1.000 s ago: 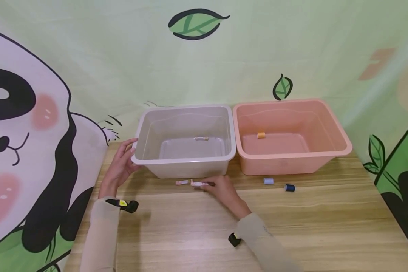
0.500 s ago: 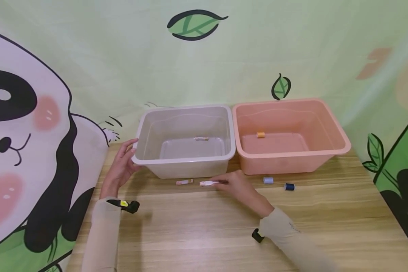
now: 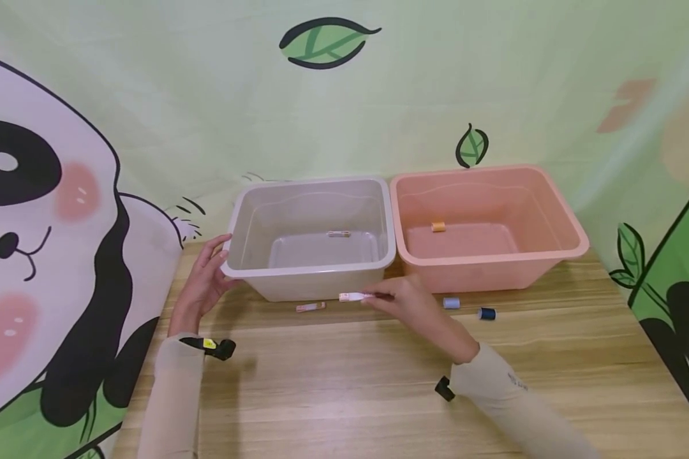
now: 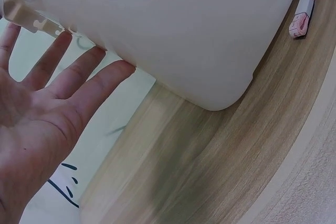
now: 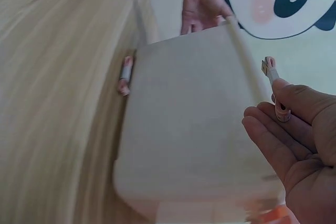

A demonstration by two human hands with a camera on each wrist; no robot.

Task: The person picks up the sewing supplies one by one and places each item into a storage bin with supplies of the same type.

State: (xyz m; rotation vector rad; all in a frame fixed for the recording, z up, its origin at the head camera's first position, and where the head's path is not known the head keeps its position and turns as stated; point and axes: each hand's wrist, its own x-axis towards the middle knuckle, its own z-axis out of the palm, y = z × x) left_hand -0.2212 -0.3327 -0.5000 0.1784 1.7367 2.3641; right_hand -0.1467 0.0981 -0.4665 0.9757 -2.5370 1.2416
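Observation:
In the head view my right hand (image 3: pixel 410 303) pinches a folded tape measure (image 3: pixel 353 297) between thumb and fingers, just in front of the grey bin (image 3: pixel 316 285). The right wrist view shows this bundle, pink with a pale band (image 5: pixel 272 74), raised beside the bin wall. My left hand (image 3: pixel 203 280) touches the grey bin's left side near the rim, its fingers (image 4: pixel 100 85) straight and spread in the left wrist view. Another folded tape measure (image 3: pixel 311 307) lies on the table before the bin. Inside the grey bin rests a similar small bundle (image 3: pixel 339 234).
A pink bin (image 3: pixel 476 274) stands against the grey bin's right side, holding an orange thread spool (image 3: pixel 438 227). Light blue (image 3: pixel 451 303) and dark blue thread spools (image 3: pixel 487 313) lie on the wooden table (image 3: pixel 321 389) before it. A printed cloth (image 3: pixel 207 95) hangs behind.
My right hand has drawn the tape measure rightward, away from the one lying on the table, then lifted it slightly. The left hand has stayed at the grey bin.

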